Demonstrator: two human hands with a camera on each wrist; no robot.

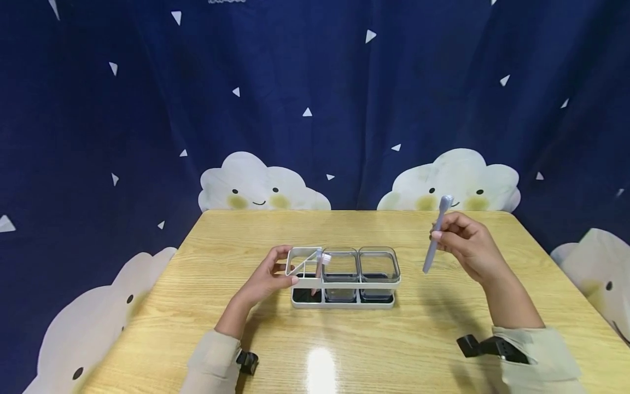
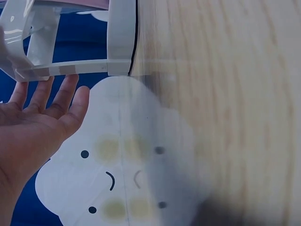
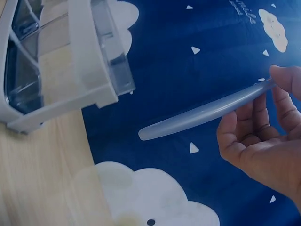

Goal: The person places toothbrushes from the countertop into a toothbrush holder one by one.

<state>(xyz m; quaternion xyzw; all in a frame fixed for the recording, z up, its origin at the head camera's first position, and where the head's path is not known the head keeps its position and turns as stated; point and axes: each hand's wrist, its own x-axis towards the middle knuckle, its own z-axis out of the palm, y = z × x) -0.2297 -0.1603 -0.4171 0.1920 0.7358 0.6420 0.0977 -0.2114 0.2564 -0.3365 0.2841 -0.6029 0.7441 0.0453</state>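
A white toothbrush holder [image 1: 307,283] with two clear square cups [image 1: 379,264] stands on the table. One toothbrush [image 1: 319,262] with a pinkish handle leans in its divided left compartment, head up. My left hand [image 1: 269,276] grips the holder's left end, thumb at the front and fingers around the side and back. In the left wrist view, those fingertips [image 2: 70,84] touch the holder's frame [image 2: 84,67]. Off to the right, my right hand [image 1: 467,246] pinches a grey-blue toothbrush [image 1: 432,249] above the table, bristles up, handle slanting down. The right wrist view shows the handle's rounded lower end [image 3: 146,133] apart from the holder.
The light wooden table [image 1: 246,230] extends around the holder. Behind it hangs a dark blue curtain [image 1: 334,137] with white triangles and smiling clouds. Black straps with small devices [image 1: 492,348] sit on both wrists.
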